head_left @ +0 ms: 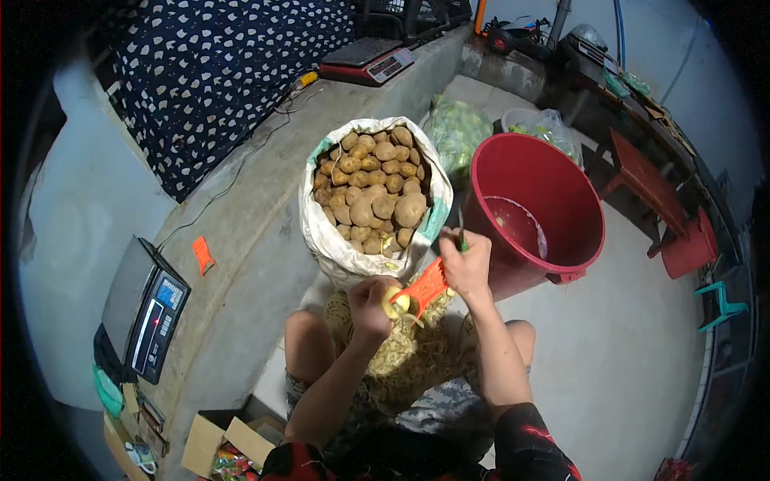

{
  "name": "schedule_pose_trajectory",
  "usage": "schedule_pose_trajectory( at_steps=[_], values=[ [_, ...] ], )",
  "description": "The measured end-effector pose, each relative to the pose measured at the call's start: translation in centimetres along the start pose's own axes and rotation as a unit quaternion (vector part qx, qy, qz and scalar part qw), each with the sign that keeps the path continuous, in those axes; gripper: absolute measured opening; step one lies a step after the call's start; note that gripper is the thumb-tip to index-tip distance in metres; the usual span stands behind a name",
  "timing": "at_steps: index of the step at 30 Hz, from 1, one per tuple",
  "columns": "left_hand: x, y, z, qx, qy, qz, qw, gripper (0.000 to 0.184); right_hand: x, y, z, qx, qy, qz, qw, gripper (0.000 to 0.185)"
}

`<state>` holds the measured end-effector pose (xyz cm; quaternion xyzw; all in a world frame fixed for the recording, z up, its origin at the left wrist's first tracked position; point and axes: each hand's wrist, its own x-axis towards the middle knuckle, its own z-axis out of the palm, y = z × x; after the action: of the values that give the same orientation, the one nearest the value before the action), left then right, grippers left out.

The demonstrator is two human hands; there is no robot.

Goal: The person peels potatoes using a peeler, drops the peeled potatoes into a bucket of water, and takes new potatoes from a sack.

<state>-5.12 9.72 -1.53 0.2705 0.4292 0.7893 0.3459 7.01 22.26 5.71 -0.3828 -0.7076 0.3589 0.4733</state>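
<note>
My left hand (370, 306) is closed around a pale, mostly peeled potato (397, 303) above my lap. My right hand (469, 264) grips an orange peeler (427, 287), its head against the potato. A thin dark blade with a green part (462, 236) also sticks up from my right hand; its lower end is hidden by the fingers. A strip of peel hangs under the potato. Below both hands lies a heap of potato peelings (409, 353) between my legs. Just beyond them stands an open white sack (321, 232) full of unpeeled potatoes (361, 210).
A deep red bucket (589, 264) stands right of the sack, plastic bags of greens (457, 132) behind it. On the concrete ledge at left are a second orange peeler (203, 255) and a digital scale (148, 317). A red scale (373, 62) sits farther back. An open carton (204, 445) is lower left.
</note>
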Motion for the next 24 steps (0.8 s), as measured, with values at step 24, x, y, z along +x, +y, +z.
schedule_pose_trajectory(
  at_steps=[24],
  values=[
    [0.2, 0.6, -0.6, -0.332, 0.011, -0.316, 0.889, 0.023, 0.9, 2.2, 0.0, -0.001, 0.089, 0.044, 0.995, 0.019]
  ],
)
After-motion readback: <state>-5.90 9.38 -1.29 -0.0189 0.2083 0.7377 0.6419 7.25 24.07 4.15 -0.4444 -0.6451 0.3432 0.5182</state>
